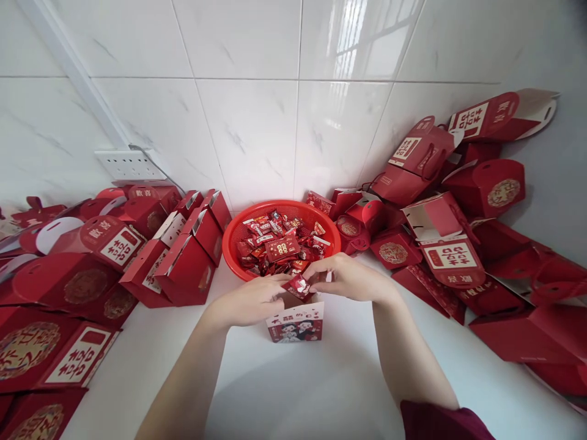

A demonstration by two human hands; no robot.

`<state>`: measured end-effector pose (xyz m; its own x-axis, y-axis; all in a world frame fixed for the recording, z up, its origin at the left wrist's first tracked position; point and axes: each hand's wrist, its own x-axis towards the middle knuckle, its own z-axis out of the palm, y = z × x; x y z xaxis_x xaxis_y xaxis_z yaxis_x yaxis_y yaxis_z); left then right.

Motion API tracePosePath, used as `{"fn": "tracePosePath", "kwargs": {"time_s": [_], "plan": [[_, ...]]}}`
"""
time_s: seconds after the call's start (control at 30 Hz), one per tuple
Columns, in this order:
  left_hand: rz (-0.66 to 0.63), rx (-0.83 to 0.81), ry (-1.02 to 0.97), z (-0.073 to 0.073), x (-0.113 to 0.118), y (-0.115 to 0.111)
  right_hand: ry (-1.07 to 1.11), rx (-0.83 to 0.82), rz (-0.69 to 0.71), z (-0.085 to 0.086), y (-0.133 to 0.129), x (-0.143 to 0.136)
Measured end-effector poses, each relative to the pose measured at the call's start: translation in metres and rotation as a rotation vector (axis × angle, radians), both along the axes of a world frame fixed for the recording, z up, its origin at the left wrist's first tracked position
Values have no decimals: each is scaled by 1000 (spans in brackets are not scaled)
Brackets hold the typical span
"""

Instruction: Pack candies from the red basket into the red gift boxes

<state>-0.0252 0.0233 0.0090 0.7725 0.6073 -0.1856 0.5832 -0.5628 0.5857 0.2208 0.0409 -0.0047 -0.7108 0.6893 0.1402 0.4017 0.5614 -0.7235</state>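
Observation:
A small open candy box [296,330], white along the top and red below with a cartoon couple, stands upright on the white table [293,391]. My left hand [252,300] is closed at the box's left rim, thumb at the near side and fingers reaching over the opening. Pinched in my right hand [351,278] is a shiny red wrapped candy [298,286], held over the box mouth. Its far part is partly hidden by my fingers. Just behind the box sits a red plastic basket [236,229] heaped with wrapped candies [282,247].
Several red boxes [192,263] stand in rows at the left, with more red gift boxes [77,287] beside them. A loose pile of red boxes [452,260] fills the right. Behind are a tiled wall [252,134] and a socket strip [128,165] with a cable.

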Motion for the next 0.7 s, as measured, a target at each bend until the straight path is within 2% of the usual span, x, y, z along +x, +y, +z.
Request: {"fn": "tracePosePath", "kwargs": {"time_s": [0.17,0.33,0.47,0.53,0.7], "plan": [[46,-13,26,2,1,0,11,67,-9,-3,-6,-4],[-34,10,8,-2,-3,3,-64,48,-1,0,-10,1],[-31,-5,33,-2,-3,4,-92,84,-39,4,-9,7],[-15,-12,41,1,-1,3,-90,108,-125,3,-4,7],[-38,-18,27,6,3,1,-310,149,-527,-16,21,2]]}}
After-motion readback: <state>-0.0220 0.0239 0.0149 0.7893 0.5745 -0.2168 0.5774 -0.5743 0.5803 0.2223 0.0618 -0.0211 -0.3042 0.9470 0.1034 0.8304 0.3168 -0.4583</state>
